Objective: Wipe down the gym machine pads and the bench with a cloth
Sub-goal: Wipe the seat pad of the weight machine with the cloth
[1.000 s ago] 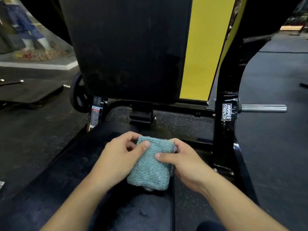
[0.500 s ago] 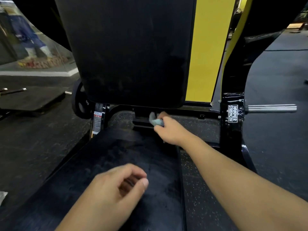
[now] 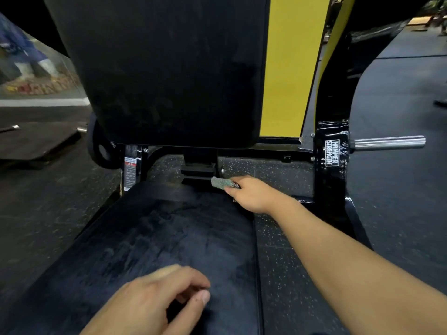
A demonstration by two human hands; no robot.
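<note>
A black seat pad (image 3: 169, 238) stretches away from me, with streaks on its surface. Behind it a tall black back pad (image 3: 169, 68) stands upright. My right hand (image 3: 251, 194) reaches to the far right corner of the seat pad and grips a folded teal cloth (image 3: 221, 183), pressed at the pad's far edge near the machine's bracket. Most of the cloth is hidden in the fist. My left hand (image 3: 154, 303) hovers low over the near end of the seat pad, fingers loosely curled, holding nothing.
A black frame post marked Hammer Strength (image 3: 331, 153) stands to the right, with a steel weight peg (image 3: 387, 142) sticking out sideways. A yellow panel (image 3: 290, 68) rises behind the back pad. A weight plate (image 3: 101, 146) sits at left. Speckled rubber floor (image 3: 280, 262) surrounds the machine.
One second ago both hands held the cloth over the seat pad. My left hand let go and dropped back, while my right hand carried the cloth to the pad's far right corner.
</note>
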